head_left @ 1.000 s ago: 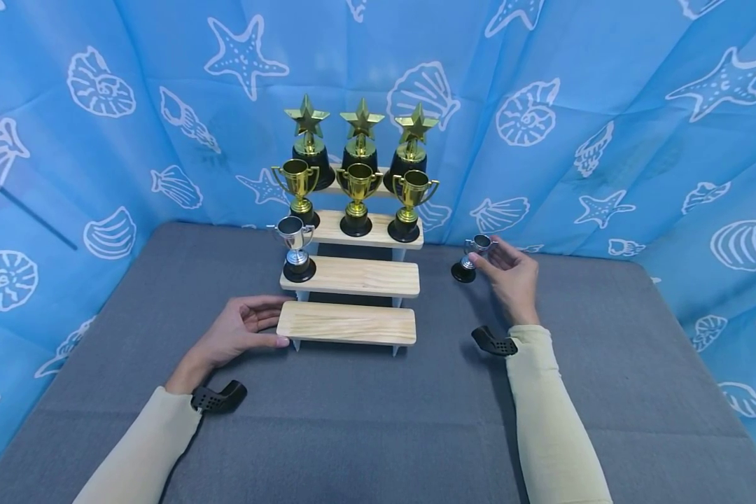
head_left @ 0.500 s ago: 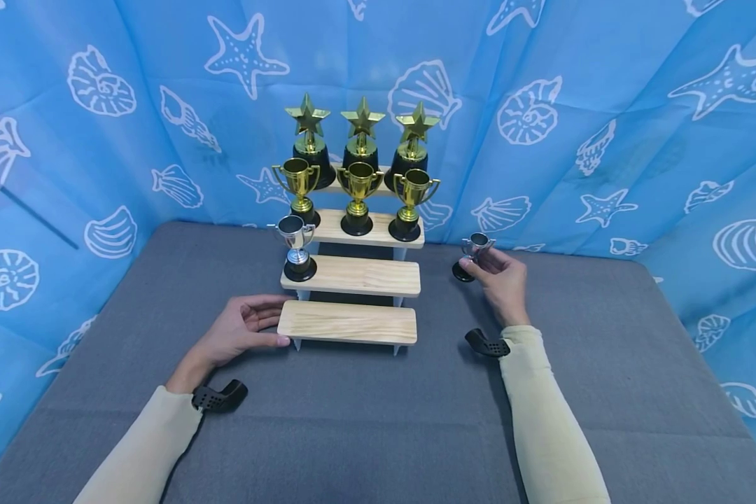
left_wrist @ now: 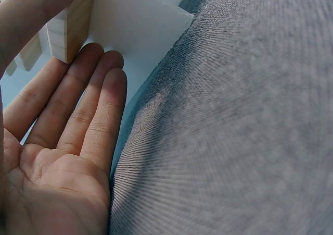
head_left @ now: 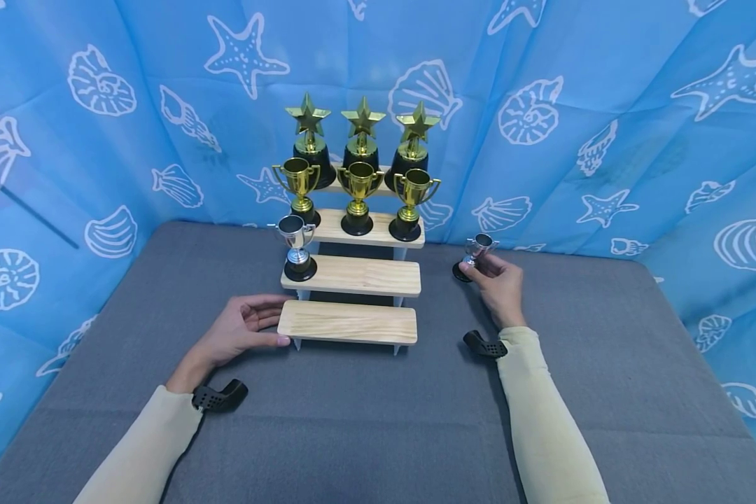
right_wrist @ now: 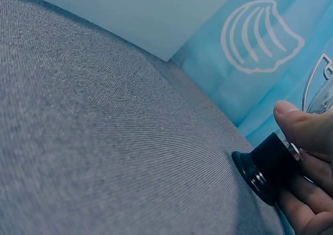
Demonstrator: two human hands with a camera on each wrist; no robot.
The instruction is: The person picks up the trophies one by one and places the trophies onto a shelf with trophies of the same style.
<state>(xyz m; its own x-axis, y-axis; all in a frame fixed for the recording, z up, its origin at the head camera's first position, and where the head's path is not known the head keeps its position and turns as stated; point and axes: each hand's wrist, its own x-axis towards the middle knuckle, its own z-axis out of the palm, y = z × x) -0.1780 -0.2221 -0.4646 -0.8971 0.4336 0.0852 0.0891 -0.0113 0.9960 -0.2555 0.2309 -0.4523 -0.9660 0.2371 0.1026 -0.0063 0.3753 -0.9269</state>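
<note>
In the head view, my left hand (head_left: 242,327) is at the left end of the lowest step (head_left: 347,323) of a wooden tiered stand. Its fingers are extended in the left wrist view, tips by the step's wooden end (left_wrist: 73,29) and the pale side panel (left_wrist: 135,21); the thumb lies by the front corner. Right of the stand, my right hand (head_left: 502,285) grips a small silver trophy cup (head_left: 481,243) low on its stem. The cup's black base (right_wrist: 263,167) is close to the cloth; contact is unclear. A matching silver trophy cup (head_left: 295,240) stands on the second-lowest step (head_left: 365,275), left end.
Three gold trophy cups (head_left: 360,183) stand on the step above, and three gold star trophies (head_left: 363,120) on the top one. Grey cloth (head_left: 353,434) covers the table. Behind hangs a blue shell-print curtain (head_left: 164,63).
My right hand has moved slightly left and closer around the silver trophy cup, whose base has shifted very little. My left hand and the stand have stayed put.
</note>
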